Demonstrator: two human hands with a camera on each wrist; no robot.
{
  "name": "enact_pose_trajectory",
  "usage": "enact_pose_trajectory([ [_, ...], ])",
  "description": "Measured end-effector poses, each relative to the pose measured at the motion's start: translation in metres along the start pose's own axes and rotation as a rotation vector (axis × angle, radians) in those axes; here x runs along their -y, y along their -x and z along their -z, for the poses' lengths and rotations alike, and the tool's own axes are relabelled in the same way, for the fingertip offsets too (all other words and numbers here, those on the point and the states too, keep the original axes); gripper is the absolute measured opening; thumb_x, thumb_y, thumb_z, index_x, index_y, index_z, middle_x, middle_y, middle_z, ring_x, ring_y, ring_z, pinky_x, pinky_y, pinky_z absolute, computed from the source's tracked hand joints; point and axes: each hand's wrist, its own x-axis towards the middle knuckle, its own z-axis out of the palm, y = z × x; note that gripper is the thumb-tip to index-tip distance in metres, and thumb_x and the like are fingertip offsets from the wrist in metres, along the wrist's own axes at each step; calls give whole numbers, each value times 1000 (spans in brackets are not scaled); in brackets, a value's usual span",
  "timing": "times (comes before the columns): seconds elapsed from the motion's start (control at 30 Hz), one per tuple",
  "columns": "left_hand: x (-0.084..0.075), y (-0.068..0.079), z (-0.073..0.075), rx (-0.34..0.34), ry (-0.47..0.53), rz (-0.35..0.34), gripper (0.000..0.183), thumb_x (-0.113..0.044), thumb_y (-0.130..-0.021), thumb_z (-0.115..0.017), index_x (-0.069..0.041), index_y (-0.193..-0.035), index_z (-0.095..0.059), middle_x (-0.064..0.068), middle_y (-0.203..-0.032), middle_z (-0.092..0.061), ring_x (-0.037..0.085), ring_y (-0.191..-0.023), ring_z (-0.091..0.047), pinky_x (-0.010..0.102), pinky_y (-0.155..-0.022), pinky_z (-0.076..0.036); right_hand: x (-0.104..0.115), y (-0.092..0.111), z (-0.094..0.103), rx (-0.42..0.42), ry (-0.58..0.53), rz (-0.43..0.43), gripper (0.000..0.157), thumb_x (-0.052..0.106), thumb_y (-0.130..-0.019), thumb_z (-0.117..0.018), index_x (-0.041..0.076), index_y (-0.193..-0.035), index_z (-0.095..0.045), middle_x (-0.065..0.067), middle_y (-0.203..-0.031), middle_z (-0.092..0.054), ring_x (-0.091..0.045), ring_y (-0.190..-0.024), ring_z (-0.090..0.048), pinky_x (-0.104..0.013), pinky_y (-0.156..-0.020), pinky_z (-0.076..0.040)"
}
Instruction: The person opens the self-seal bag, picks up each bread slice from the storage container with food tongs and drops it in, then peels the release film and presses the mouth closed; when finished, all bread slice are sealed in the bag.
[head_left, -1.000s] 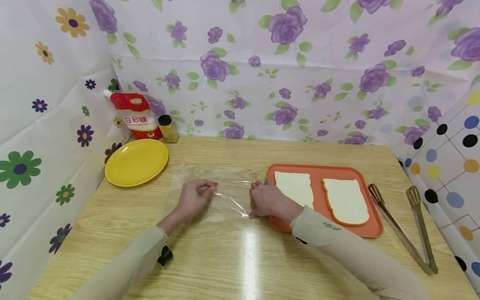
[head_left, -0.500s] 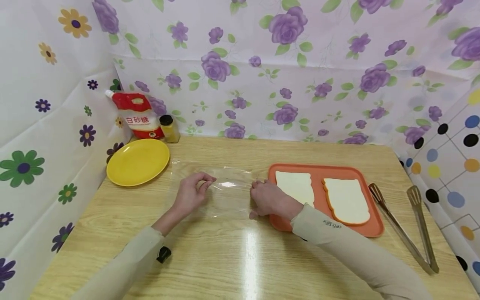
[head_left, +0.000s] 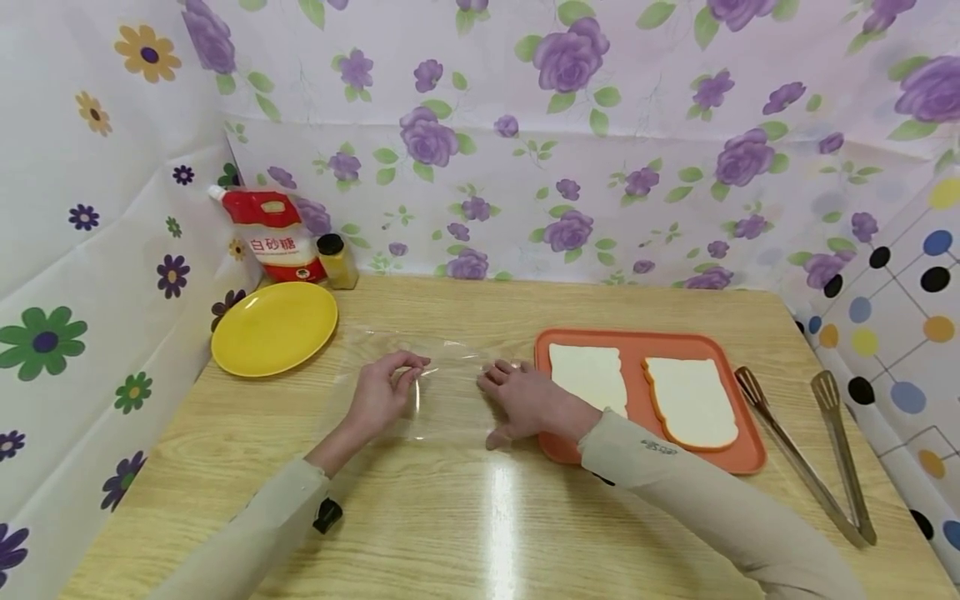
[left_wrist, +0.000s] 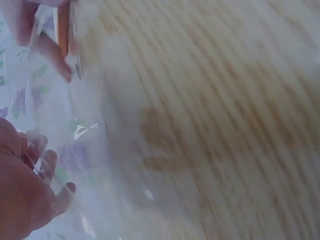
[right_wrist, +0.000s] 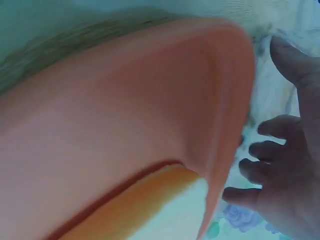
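A transparent piece of plastic film (head_left: 450, 400) lies on the wooden table between the two hands; whether it is a flat sheet or a bag I cannot tell. My left hand (head_left: 381, 393) pinches the film between thumb and fingertips and lifts part of it. The raised film also shows in the left wrist view, in front of the fingers (left_wrist: 47, 165). Over the film's right end is my right hand (head_left: 525, 402), palm down with thumb and fingers spread, its wrist above the tray's left edge. In the right wrist view those fingers (right_wrist: 257, 170) appear beside the tray.
An orange tray (head_left: 636, 392) holds two bread slices, one on the left (head_left: 588, 372) and one on the right (head_left: 693, 404). Metal tongs (head_left: 798, 467) lie right of it. A yellow plate (head_left: 276, 329), a sugar pouch (head_left: 273, 237) and a black-capped jar (head_left: 337, 265) stand back left.
My right hand has spread its fingers and shifted slightly left over the film. The left hand keeps its pinch, and the lifted film has changed shape, its shine moving left.
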Motion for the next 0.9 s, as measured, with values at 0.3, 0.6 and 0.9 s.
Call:
enact_pose_trajectory([
  [0.3,1,-3,-4,-8,1,-24,11,12,-88,-68,2,-92,-69,11,-99,-74,32,-101,-69,51,-89,-53,-6,4,-1,51,20,-20,101,70,-84,-65,5,-155,-33,-16,-160,-29,-32,-148,-24,-52,-115,-27],
  [0.6,3,4,-9,-9,30,-4,12,16,-87,-67,5,-92,-68,14,-101,-74,35,-101,-68,47,-90,-53,-16,66,-2,-378,-133,-22,31,29,-95,-70,3,-112,-68,-15,-109,-71,-28,-91,-69,-45,-80,-56],
  [0.9,7,6,-7,-39,27,-33,16,19,-84,-68,5,-92,-69,13,-99,-74,34,-100,-69,47,-89,-53,-60,182,-7,-631,-326,-374,28,18,-93,-71,0,-115,-70,-15,-99,-74,-26,-80,-72,-43,-61,-58],
])
